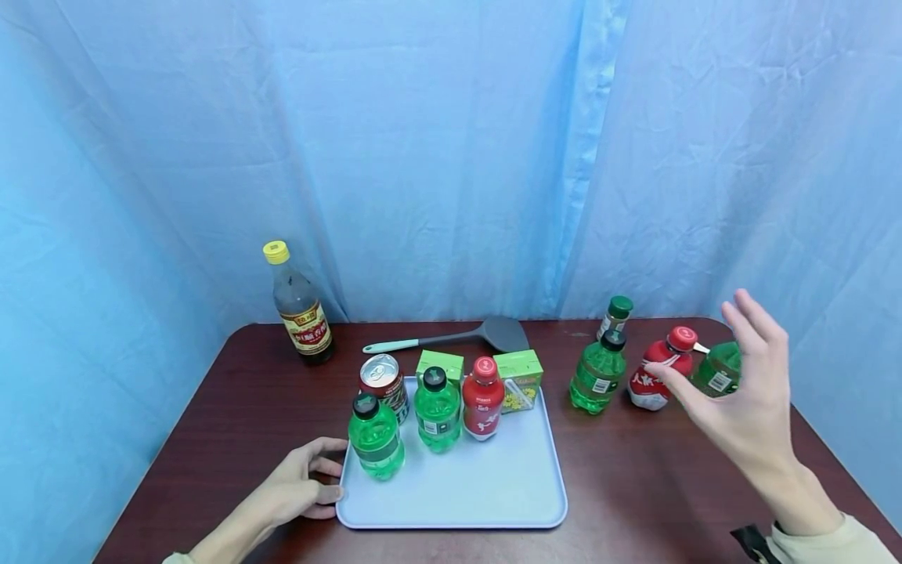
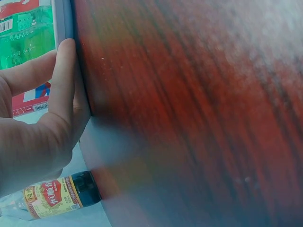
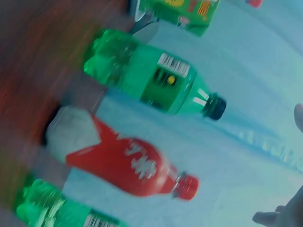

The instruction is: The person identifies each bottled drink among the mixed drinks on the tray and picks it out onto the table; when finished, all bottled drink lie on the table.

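My left hand (image 1: pixel 297 484) is at the left edge of a white tray (image 1: pixel 486 501), its fingertips touching the rim; the left wrist view shows the fingers (image 2: pixel 61 94) against that rim. On the tray stand two green soda bottles (image 1: pixel 377 445) with black caps, a red bottle (image 1: pixel 483 403), a dark red can (image 1: pixel 384 384) and two green drink cartons (image 1: pixel 517 376). My right hand (image 1: pixel 754 399) is raised at the right, thumb and fingers spread, nothing between them. Its thumb overlaps another red bottle (image 1: pixel 658 372), between two more green soda bottles (image 1: pixel 597 376).
A yellow-capped sauce bottle (image 1: pixel 303 313) stands at the back left. Behind the tray lies a grey spatula (image 1: pixel 503 333) with a mint handle. A small green-capped jar (image 1: pixel 615 315) is at the back right. Blue curtains (image 1: pixel 437 157) hang around the dark wooden table (image 1: pixel 232 415).
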Motion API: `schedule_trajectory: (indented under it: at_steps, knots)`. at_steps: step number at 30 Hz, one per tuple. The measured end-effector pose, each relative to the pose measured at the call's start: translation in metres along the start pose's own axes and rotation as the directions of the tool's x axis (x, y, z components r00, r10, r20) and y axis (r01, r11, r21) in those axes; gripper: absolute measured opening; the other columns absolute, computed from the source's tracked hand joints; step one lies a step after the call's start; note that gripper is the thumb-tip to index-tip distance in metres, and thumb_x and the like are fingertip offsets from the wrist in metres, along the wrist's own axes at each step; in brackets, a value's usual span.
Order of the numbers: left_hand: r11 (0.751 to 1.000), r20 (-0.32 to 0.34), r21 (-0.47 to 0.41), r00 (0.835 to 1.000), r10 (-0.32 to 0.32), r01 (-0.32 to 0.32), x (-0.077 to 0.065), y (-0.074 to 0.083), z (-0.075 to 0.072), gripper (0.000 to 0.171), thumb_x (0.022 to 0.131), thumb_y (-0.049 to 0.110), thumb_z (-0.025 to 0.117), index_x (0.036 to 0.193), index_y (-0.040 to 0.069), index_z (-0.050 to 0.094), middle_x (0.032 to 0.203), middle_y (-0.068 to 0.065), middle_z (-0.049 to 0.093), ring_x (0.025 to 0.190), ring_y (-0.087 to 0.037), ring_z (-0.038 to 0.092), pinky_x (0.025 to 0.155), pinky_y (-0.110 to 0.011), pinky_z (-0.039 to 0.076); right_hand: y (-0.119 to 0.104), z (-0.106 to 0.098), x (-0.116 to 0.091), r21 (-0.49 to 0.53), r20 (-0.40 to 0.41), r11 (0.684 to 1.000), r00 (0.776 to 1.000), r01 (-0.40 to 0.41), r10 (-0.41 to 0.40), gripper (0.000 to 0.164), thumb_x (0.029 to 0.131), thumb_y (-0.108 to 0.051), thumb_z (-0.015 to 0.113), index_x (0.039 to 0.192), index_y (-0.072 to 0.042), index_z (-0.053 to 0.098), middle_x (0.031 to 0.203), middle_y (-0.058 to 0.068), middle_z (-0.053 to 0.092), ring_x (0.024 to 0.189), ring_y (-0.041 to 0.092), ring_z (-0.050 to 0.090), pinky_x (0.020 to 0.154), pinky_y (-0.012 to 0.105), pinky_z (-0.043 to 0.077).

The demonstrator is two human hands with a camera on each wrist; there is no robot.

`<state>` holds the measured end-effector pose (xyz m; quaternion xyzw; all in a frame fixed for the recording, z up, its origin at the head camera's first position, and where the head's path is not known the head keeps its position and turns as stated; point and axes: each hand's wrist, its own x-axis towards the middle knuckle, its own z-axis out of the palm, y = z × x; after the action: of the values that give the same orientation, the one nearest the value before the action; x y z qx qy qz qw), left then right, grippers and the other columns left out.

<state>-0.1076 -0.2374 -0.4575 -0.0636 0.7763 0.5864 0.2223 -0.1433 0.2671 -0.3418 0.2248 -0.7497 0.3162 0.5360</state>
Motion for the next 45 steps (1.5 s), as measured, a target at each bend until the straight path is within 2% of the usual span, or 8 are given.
schedule_trajectory:
  at_steps: [5,12,16,20,27,31,39,45]
  knots:
    - [1.000,-0.002,0.001,1.000,0.001,-0.001,0.000,0.000,0.000,0.070,0.082,-0.008,0.071,0.145,-0.005,0.042,0.107,-0.020,0.056,0.082,-0.026,0.065,0.065,-0.046,0.060,-0.011,0.011,-0.001,0.088,0.095,0.996,0.995,0.017,-0.026,0.093,0.086,-0.060,0.073,0.135,0.015,0.048,0.139,0.034,0.048,0.131,0.034,0.047,0.109,0.021,0.037]
    - [1.000,0.001,0.000,1.000,0.007,-0.007,0.001,0.001,0.001,0.070,0.081,-0.008,0.072,0.144,-0.005,0.042,0.108,-0.020,0.056,0.084,-0.025,0.063,0.065,-0.046,0.060,-0.035,0.024,0.002,0.279,0.310,0.950,0.950,-0.138,0.047,0.092,0.086,-0.048,0.077,0.146,0.011,0.042,0.139,0.030,0.047,0.131,0.017,0.050,0.100,0.019,0.045]
    - [1.000,-0.001,-0.001,1.000,0.002,-0.002,0.001,0.001,0.001,0.070,0.081,-0.009,0.071,0.144,-0.005,0.042,0.108,-0.020,0.056,0.084,-0.026,0.063,0.065,-0.046,0.060,-0.034,0.032,-0.005,0.296,0.387,0.937,0.920,-0.187,0.062,0.096,0.074,-0.016,0.093,0.150,0.008,0.038,0.142,0.026,0.047,0.132,0.014,0.050,0.098,0.020,0.048]
    - [1.000,-0.004,-0.001,1.000,-0.003,0.003,0.000,0.002,0.001,0.070,0.081,-0.009,0.071,0.144,-0.004,0.043,0.107,-0.020,0.056,0.081,-0.026,0.065,0.065,-0.046,0.060,-0.028,0.044,-0.018,0.278,0.454,0.927,0.885,-0.252,0.104,0.117,0.056,0.012,0.093,0.156,-0.002,0.034,0.147,0.016,0.045,0.131,0.019,0.051,0.094,0.022,0.050]
    - [1.000,-0.004,0.003,1.000,-0.002,0.002,0.001,0.001,0.001,0.069,0.082,-0.009,0.071,0.144,-0.004,0.043,0.106,-0.020,0.056,0.080,-0.026,0.066,0.064,-0.046,0.060,-0.032,0.064,-0.033,0.236,0.578,0.874,0.785,-0.424,0.225,0.118,0.067,-0.004,0.095,0.161,-0.026,0.028,0.148,0.001,0.042,0.126,0.023,0.053,0.089,0.033,0.056]
    - [1.000,-0.006,0.003,1.000,-0.002,0.002,0.001,0.000,0.001,0.069,0.081,-0.009,0.071,0.144,-0.005,0.043,0.106,-0.019,0.056,0.080,-0.025,0.064,0.064,-0.046,0.060,-0.040,0.078,-0.041,0.240,0.622,0.848,0.746,-0.472,0.239,0.111,0.072,-0.013,0.094,0.160,-0.030,0.028,0.146,0.000,0.042,0.125,0.022,0.053,0.087,0.041,0.058]
    - [1.000,-0.010,0.008,1.000,-0.007,0.007,0.001,0.000,0.000,0.070,0.081,-0.009,0.071,0.144,-0.005,0.043,0.106,-0.020,0.056,0.082,-0.025,0.064,0.063,-0.046,0.060,-0.048,0.106,-0.059,0.302,0.651,0.821,0.733,-0.485,0.194,0.101,0.074,-0.019,0.093,0.157,-0.023,0.035,0.139,0.009,0.047,0.118,0.026,0.057,0.084,0.044,0.059]
    - [1.000,-0.008,0.006,1.000,-0.006,0.006,0.001,0.000,0.000,0.070,0.080,-0.009,0.072,0.144,-0.005,0.043,0.107,-0.020,0.057,0.083,-0.025,0.063,0.064,-0.046,0.060,-0.050,0.118,-0.065,0.293,0.668,0.807,0.714,-0.512,0.211,0.094,0.076,-0.025,0.092,0.155,-0.028,0.039,0.135,0.008,0.050,0.117,0.025,0.058,0.084,0.047,0.058]
